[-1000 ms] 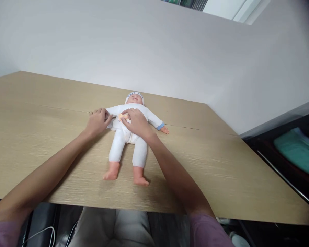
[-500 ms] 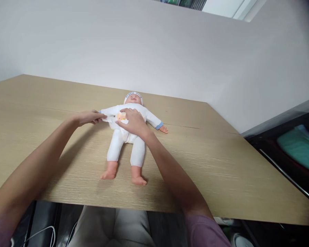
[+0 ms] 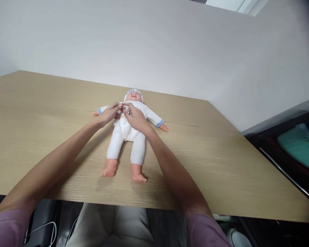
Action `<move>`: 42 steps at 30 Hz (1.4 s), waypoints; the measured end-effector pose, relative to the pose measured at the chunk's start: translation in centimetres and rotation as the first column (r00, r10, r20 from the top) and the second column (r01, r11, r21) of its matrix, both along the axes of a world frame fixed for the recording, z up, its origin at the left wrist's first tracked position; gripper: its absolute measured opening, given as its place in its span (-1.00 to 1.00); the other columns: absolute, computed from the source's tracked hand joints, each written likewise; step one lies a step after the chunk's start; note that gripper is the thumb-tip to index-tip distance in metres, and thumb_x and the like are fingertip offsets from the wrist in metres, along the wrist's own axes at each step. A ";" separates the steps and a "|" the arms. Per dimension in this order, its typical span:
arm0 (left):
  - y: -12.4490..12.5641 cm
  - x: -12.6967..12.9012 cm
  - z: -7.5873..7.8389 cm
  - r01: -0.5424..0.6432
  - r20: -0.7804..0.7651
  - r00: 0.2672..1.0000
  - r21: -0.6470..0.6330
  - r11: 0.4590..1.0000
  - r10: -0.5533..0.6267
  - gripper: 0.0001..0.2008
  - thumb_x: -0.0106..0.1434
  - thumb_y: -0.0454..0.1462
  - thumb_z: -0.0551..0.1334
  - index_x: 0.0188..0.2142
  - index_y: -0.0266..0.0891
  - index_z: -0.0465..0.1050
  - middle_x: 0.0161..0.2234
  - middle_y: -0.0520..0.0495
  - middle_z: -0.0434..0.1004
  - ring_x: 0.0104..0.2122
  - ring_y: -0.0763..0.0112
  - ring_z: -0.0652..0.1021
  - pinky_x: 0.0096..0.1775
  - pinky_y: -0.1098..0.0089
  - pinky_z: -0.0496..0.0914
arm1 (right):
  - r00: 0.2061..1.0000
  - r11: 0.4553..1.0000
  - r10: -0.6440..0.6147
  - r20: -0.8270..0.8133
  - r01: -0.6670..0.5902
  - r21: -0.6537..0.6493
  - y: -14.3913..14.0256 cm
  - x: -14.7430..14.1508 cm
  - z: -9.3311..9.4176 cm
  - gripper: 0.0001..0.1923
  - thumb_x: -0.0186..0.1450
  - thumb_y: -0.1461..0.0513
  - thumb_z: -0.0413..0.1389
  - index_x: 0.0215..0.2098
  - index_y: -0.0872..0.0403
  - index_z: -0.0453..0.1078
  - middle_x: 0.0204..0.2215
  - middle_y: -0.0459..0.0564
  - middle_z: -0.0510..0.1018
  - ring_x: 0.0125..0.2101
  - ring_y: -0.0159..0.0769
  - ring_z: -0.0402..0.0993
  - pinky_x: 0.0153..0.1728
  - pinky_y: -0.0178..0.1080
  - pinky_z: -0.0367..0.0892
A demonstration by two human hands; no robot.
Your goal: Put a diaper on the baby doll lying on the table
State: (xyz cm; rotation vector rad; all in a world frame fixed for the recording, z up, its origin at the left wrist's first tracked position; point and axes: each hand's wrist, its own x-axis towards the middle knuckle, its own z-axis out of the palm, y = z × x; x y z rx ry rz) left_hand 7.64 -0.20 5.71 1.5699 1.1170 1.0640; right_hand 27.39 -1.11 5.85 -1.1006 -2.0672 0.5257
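A baby doll (image 3: pixel 136 107) in a white suit with blue cuffs lies on its back, its head toward the wall and its bare feet toward me. Around its waist and between its legs is a white diaper (image 3: pixel 126 129). My left hand (image 3: pixel 110 112) is closed at the doll's belly, fingers pinched on the side tab of the diaper, which they mostly hide. From the other side my right hand (image 3: pixel 137 118) presses on the diaper's front, thumb and fingers bent around that spot. The fingertips of both hands nearly meet.
The doll lies on a wide wooden table (image 3: pixel 211 164) with a thin seam across it. Behind stands a pale wall (image 3: pixel 144 44). Off the right edge is a dark unit with a green item (image 3: pixel 298 147). A white cable (image 3: pixel 53 231) hangs below at left.
My left hand has moved right and inward from the doll's side to its belly, bringing the diaper tab across. My right hand stays on the diaper's front, its fingers now more bent.
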 end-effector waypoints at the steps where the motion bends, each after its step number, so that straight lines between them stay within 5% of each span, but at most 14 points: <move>1: -0.2 -0.2 -0.3 -0.032 -0.003 0.999 0.030 0.999 0.033 -0.72 0.48 0.00 0.33 -0.11 -0.15 0.50 -0.17 -0.08 0.60 -0.36 0.38 0.51 -0.28 0.32 0.42 | 1.000 1.000 -0.004 -0.012 0.004 -0.008 0.0 0.0 0.0 -0.56 0.56 0.19 0.06 0.36 -0.01 0.44 -0.19 -0.04 0.67 -0.19 -0.11 0.54 -0.02 -0.11 0.41; 9: -0.2 0.0 -3.0 -0.035 -0.027 0.999 0.106 0.994 0.038 -0.73 0.48 -0.04 0.34 -0.19 -0.16 0.40 -0.32 0.03 0.45 -0.36 0.37 0.42 -0.25 0.33 0.34 | 0.996 0.997 -0.071 -0.047 0.072 0.017 -0.1 -0.1 -0.4 -0.64 0.52 0.21 0.10 0.26 -0.03 0.45 -0.29 -0.09 0.57 -0.20 -0.10 0.53 -0.02 -0.09 0.41; 12: -0.3 0.3 -3.1 -0.121 -0.086 0.987 0.154 0.981 0.136 -0.78 0.50 -0.09 0.31 -0.16 -0.14 0.36 -0.27 0.01 0.47 -0.32 0.34 0.45 -0.19 0.31 0.37 | 0.987 0.989 -0.137 -0.081 0.141 0.039 -0.5 -0.5 -0.2 -0.66 0.47 0.32 0.06 0.17 0.02 0.47 -0.36 -0.12 0.49 -0.26 -0.13 0.47 -0.05 -0.11 0.39; 16: -2.4 1.0 -2.0 -0.359 -0.144 0.889 0.372 0.856 0.435 -0.89 0.58 -0.17 0.19 -0.03 -0.14 0.37 0.05 -0.20 0.56 -0.15 0.25 0.54 -0.02 0.20 0.45 | 0.966 0.964 -0.193 -0.171 0.220 0.152 -2.4 -0.8 0.4 -0.62 0.37 0.46 -0.06 -0.01 0.03 0.47 -0.24 -0.03 0.53 -0.22 -0.16 0.46 0.02 -0.09 0.40; 19: -6.2 1.6 -0.6 -0.335 -0.165 0.859 0.534 0.776 0.485 -0.83 0.65 -0.13 0.11 0.02 -0.11 0.41 0.13 -0.23 0.60 -0.03 0.16 0.56 0.10 0.11 0.45 | 0.956 0.947 -0.180 -0.231 0.232 0.222 -5.8 -0.1 0.8 -0.72 0.40 0.43 -0.04 -0.13 -0.03 0.40 -0.13 0.04 0.54 -0.15 -0.12 0.48 0.02 -0.07 0.45; 23: -12.3 1.7 0.0 -0.005 -0.369 0.901 0.520 0.854 0.230 -0.72 0.66 -0.06 0.10 -0.13 -0.10 0.45 -0.16 -0.13 0.63 -0.12 0.10 0.55 0.01 0.09 0.44 | 0.991 0.994 0.034 -0.133 -0.020 0.106 -11.7 2.2 -0.1 -0.91 0.47 0.25 0.17 -0.15 -0.08 0.34 -0.11 0.02 0.55 -0.12 -0.10 0.56 -0.04 -0.06 0.54; 26: -15.1 0.9 -1.1 0.194 -0.530 0.846 0.394 0.898 0.050 -0.65 0.66 -0.02 0.09 -0.21 -0.10 0.47 -0.29 -0.10 0.58 -0.19 0.09 0.55 -0.06 0.09 0.42 | 0.984 0.981 0.163 -0.066 -0.168 -0.094 -14.6 4.0 -1.8 -0.85 0.47 0.20 0.25 -0.15 -0.08 0.34 -0.16 -0.06 0.60 -0.17 -0.15 0.60 -0.07 -0.09 0.56; 29: -15.3 -0.1 -2.3 0.176 -0.531 0.846 0.367 0.913 0.050 -0.66 0.63 0.02 0.15 -0.18 -0.11 0.48 -0.26 -0.11 0.63 -0.16 0.07 0.58 -0.03 0.09 0.41 | 0.996 0.982 0.077 -0.049 -0.085 -0.171 -14.9 5.1 -3.1 -0.88 0.49 0.19 0.27 -0.10 -0.05 0.41 -0.18 -0.07 0.65 -0.19 -0.20 0.64 -0.10 -0.15 0.54; 35: -12.9 -0.3 -3.0 0.033 -0.453 0.889 0.225 0.974 0.075 -0.59 0.50 0.08 0.34 0.09 -0.13 0.40 -0.35 0.01 0.64 -0.37 0.19 0.60 -0.26 0.26 0.32 | 0.970 0.970 -0.206 0.131 0.220 -0.103 -13.1 4.4 -3.0 -0.93 0.54 0.19 0.31 -0.07 0.01 0.56 -0.28 -0.04 0.73 -0.26 -0.17 0.67 -0.19 -0.17 0.43; 42: -12.2 0.6 -3.6 0.054 -0.507 0.858 0.255 0.965 0.086 -0.69 0.52 -0.01 0.31 -0.29 -0.11 0.40 -0.44 0.03 0.59 -0.43 0.27 0.52 -0.28 0.27 0.25 | 0.897 0.955 -0.291 0.332 0.293 0.046 -14.5 2.8 -3.8 -0.81 0.58 0.15 0.29 0.10 0.02 0.61 -0.01 0.11 0.67 -0.14 -0.07 0.66 -0.18 -0.14 0.44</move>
